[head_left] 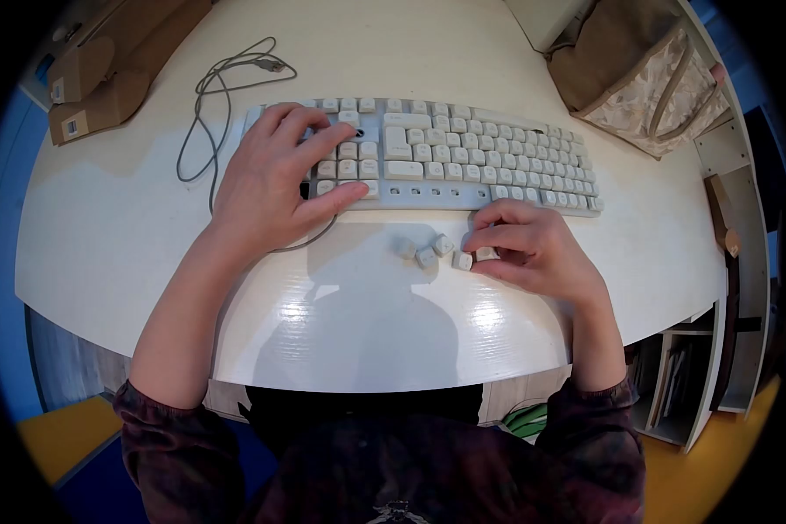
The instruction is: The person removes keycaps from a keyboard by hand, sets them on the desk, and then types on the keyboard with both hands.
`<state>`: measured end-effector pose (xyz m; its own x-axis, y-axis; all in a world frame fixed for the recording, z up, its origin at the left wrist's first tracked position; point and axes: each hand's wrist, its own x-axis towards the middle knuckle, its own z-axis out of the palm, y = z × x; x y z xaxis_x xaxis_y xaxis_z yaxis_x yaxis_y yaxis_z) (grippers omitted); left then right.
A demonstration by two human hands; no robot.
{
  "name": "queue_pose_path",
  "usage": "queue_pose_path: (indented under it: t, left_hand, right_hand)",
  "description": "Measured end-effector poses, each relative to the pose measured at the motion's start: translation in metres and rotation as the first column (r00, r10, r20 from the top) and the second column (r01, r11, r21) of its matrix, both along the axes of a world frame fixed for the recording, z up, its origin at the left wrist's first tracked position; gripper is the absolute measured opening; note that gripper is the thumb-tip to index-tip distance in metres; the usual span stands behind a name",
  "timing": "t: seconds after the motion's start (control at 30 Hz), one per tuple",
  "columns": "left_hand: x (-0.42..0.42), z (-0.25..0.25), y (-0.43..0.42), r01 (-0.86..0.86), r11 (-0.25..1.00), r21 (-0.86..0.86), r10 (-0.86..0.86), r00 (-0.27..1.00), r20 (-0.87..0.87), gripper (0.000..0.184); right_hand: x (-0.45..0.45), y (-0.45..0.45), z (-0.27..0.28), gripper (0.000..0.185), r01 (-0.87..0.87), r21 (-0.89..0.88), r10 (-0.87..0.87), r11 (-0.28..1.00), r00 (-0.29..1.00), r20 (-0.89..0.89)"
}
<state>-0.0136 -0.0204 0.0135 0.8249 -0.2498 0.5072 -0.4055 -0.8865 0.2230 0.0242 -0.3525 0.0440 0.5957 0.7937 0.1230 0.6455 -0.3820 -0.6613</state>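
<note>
A white keyboard [450, 175] lies on the table, turned so its number pad is at the left and its long space bar at the far side. Several switches along its near edge are bare of keycaps. My left hand [271, 170] rests over the number pad with fingers spread, the thumb on the near keys. Just in front of the keyboard, my right hand [533, 249] has its thumb and fingers closed at a white keycap [462, 260]. Left of it are a few loose keycaps [425, 256]. Another keycap [486, 253] shows partly under my right fingers.
A thin grey cable [203, 96] loops on the table [384, 349] left of the keyboard. Brown cardboard [105, 79] stands at the far left. A patterned bag [651, 96] sits at the far right, beside a shelf unit [686, 375].
</note>
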Motion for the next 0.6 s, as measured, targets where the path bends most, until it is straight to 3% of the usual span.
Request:
queue_pose_path:
  t: [0.13,0.33,0.6]
  left_hand:
    - [0.000,0.000,0.000,-0.006,1.000,0.006,0.006,1.000,-0.004,0.054]
    - [0.000,0.000,0.000,-0.011,1.000,0.007,0.011,1.000,-0.021,0.055]
    - [0.000,-0.001,0.001,-0.001,1.000,0.019,0.001,1.000,0.008,0.055]
  right_hand:
    - [-0.004,0.004,0.004,0.031,0.033,-0.064,-0.033,0.997,0.999,0.000]
    - [-0.009,0.013,0.001,0.040,0.003,-0.012,-0.003,1.000,0.999,0.043]
    - [-0.010,0.019,-0.012,0.039,-0.058,-0.022,0.062,0.998,0.969,0.239]
